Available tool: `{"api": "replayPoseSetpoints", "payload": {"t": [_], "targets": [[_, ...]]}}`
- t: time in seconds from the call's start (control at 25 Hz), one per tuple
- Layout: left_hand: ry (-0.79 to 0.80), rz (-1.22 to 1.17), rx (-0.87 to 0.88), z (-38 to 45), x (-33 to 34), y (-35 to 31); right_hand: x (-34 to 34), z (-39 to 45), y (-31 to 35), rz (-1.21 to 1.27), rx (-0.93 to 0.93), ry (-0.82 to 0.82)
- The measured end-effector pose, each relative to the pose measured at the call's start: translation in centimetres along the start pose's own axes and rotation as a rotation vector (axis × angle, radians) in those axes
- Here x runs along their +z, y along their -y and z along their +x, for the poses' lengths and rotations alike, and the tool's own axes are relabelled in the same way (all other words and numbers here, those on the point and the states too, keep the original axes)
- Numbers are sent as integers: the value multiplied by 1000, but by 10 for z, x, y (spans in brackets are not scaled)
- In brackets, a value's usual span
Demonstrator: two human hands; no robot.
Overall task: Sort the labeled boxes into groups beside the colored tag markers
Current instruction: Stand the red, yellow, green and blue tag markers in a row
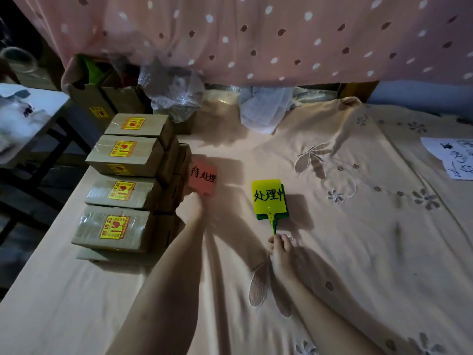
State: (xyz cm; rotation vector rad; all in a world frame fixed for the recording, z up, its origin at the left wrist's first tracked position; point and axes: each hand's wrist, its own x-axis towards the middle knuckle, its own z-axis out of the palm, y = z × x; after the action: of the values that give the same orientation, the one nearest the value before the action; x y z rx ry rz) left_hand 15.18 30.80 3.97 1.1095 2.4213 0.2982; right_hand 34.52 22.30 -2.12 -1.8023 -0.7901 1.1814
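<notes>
I look down on a bed (332, 252) under a peach embroidered sheet, soft and creased, with a pink dotted curtain (281, 34) hanging behind it. The taped cardboard boxes (122, 185), each with a yellow label, stand stacked in a row along the bed's left edge. Just right of that stack lies the red tag (202, 178), flat stiff plastic; my left hand (190, 207) pinches its lower edge. Further right of the stack, the yellow tag (268, 197) lies over a green one, handle pointing toward me; my right hand (281, 249) has its fingers gripping that handle. The left hand is nearer the boxes.
</notes>
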Motion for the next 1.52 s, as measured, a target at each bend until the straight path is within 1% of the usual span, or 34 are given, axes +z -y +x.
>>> {"api": "replayPoseSetpoints", "payload": {"t": [0.16,0.2,0.36,0.44,0.52,0.56,0.64,0.76,0.84,0.88,0.96,1.0,1.04,1.08,1.16,1.2,1.24,1.36,1.44,1.52], "targets": [[-10,68,50,7,7,-4,8,5,2,-66,-100,-22],[-45,96,66,13,12,-2,10,7,0,-103,-107,-27],[-66,219,105,20,18,-3,15,17,-10,-179,-88,-5],[-56,243,97,18,19,-3,10,16,-7,-222,-78,-4],[-58,267,95,18,20,-5,2,16,2,-253,-78,70],[-52,280,96,17,21,-4,-1,17,4,-212,-73,87],[-40,280,101,16,21,-3,-7,22,7,-59,-42,51],[-87,305,115,6,20,-1,-21,22,12,16,-4,30],[-193,362,181,-12,25,-7,-33,21,13,27,11,17],[-244,327,242,-27,29,-15,-41,22,13,18,14,17],[-314,204,457,-67,46,-33,-56,22,11,43,46,9],[-303,144,556,-89,59,-42,-63,22,8,69,72,0],[-242,55,609,-112,73,-50,-73,21,6,61,79,-26],[-131,-52,612,-132,86,-60,-82,20,5,56,73,-40],[136,-179,503,-165,105,-81,-102,16,4,113,63,-19],[198,-200,471,-178,112,-90,-114,15,4,126,65,4],[226,-217,467,-190,118,-97,-126,14,5,146,71,32],[227,-276,452,-225,126,-118,-154,12,10,195,141,133],[205,-295,419,-241,129,-127,-163,9,12,255,157,143],[163,-294,383,-258,132,-137,-176,7,11,276,133,124]]}}
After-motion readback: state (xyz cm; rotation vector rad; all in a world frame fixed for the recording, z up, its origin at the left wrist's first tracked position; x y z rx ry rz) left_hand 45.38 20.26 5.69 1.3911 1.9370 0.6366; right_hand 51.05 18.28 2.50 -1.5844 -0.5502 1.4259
